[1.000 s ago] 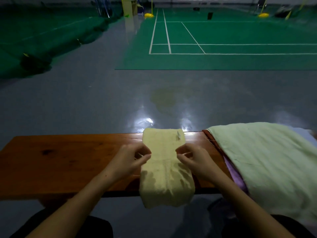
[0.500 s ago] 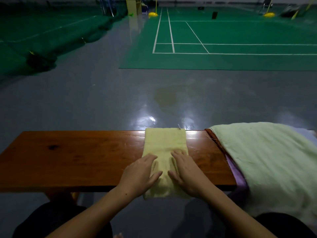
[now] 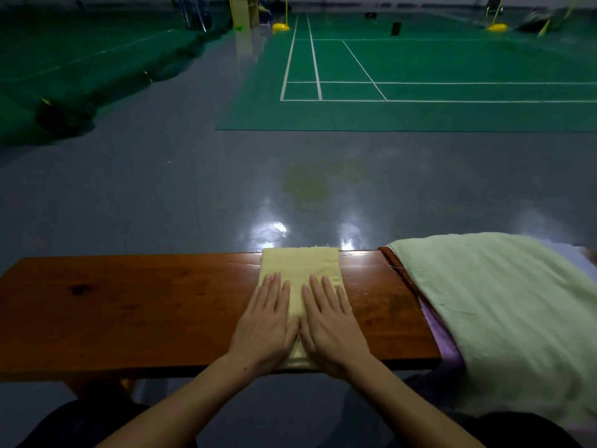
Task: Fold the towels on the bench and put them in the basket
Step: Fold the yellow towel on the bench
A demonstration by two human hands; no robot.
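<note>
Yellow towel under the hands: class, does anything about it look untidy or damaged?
Yes. The yellow towel has a frayed far edge, with loose threads sticking up at the bench's far side. Both flat hands, left hand and right hand, press it.

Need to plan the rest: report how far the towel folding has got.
Done: none visibly; no basket in view. In hand: both hands, left and right, press flat on the narrow folded yellow towel on the wooden bench. Left: the pale green towel pile.
</note>
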